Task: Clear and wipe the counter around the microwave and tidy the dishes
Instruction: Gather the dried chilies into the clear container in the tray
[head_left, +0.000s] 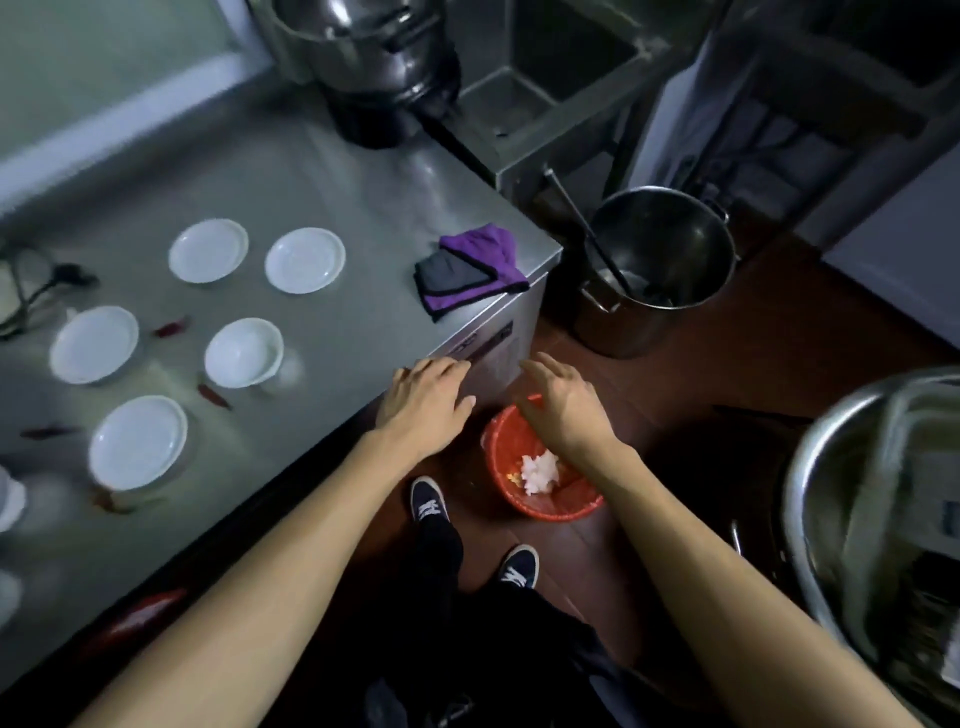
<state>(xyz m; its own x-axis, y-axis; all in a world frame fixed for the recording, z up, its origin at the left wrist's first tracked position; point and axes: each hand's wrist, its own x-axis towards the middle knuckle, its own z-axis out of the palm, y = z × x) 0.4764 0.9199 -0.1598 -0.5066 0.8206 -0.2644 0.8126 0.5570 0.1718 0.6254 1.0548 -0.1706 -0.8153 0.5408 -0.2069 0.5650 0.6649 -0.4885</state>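
Five round white ceramic dishes (208, 250) (305, 260) (94, 344) (244, 352) (137, 442) sit apart on the grey steel counter (332, 197), four dried red chillies (214, 396) scattered between them. One folded purple-and-grey cloth (470, 267) lies at the counter's far right corner, long axis running towards that corner. Left hand (423, 402) flat and open at the counter edge, right hand (563, 402) open and empty above the red plastic bin (540, 462).
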